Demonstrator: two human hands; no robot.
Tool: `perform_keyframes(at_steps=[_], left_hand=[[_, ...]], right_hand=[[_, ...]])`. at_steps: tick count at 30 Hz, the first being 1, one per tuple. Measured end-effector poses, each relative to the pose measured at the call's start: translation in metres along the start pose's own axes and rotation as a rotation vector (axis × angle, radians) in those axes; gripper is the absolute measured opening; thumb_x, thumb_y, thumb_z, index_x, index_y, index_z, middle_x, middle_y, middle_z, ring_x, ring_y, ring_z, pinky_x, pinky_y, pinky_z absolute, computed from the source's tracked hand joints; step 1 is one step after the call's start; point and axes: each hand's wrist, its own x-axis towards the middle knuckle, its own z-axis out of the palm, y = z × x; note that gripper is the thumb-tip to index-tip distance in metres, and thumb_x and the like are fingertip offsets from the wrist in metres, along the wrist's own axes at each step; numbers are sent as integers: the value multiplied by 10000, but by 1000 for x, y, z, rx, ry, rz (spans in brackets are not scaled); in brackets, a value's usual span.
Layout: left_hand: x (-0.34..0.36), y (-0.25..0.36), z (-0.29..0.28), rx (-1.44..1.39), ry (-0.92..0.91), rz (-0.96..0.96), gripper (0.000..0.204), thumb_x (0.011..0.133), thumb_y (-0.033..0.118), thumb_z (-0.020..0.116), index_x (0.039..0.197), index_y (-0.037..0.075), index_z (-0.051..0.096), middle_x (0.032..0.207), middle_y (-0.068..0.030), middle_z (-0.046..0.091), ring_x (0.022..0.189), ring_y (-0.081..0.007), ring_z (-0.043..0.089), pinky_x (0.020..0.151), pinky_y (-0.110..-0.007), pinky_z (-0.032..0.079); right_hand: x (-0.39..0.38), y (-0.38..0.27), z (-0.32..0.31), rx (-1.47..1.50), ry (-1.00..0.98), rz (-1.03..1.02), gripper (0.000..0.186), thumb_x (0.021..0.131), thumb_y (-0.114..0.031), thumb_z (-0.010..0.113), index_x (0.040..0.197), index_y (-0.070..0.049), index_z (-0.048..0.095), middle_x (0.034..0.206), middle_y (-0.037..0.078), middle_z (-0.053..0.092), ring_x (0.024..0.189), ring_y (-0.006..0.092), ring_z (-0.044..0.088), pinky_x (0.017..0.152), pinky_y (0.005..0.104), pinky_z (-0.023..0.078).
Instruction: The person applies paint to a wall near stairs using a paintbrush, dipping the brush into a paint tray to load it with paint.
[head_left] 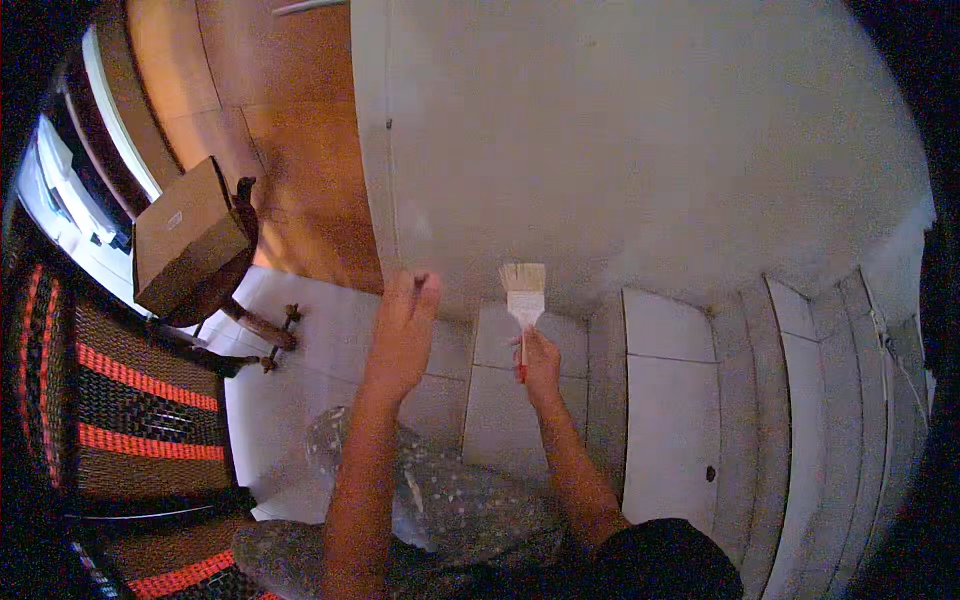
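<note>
Pale wall (640, 130), tiled steps (670, 410), woven seat (150, 405) (red-striped).

I see dimly through grain; glare whitens the far left, the stairs (740, 400) bend at right, corners go black.

Brush handle (522, 373) partly hidden by right hand (541, 358); woven chair (150, 440) cut off.
</note>
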Motion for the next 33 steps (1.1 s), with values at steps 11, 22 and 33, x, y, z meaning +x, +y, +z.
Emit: perform_keyframes(at_steps=[11, 22, 33], left_hand=[[10, -127, 6, 507, -272, -96, 492, 820, 291, 547, 1170, -29, 417, 1196, -268, 434, 1130, -398, 417, 936, -446, 361], [6, -142, 1, 687, -527, -364, 591, 841, 391, 479, 1271, 4, 358, 1301, -253, 359, 1168, -399, 390, 984, -440, 322], [34, -119, 101, 374, -616, -95, 402, 828, 296, 520, 1125, 25, 512, 1122, -190, 524, 1037, -358, 493, 895, -415, 391]], right_hand=[[65, 46, 35, 220, 67, 209, 394, 867, -446, 482, 681, -99, 473, 448, 8, 407, 299, 123, 364, 269, 250, 286], [66, 38, 5, 98, 74, 263, 388, 875, -423, 483, 714, -72, 520, 462, 3, 427, 317, 108, 373, 293, 250, 278], [-52, -163, -106, -38, 100, -388, 313, 884, -368, 501, 791, -74, 558, 511, -27, 440, 401, 56, 389, 353, 218, 310]])
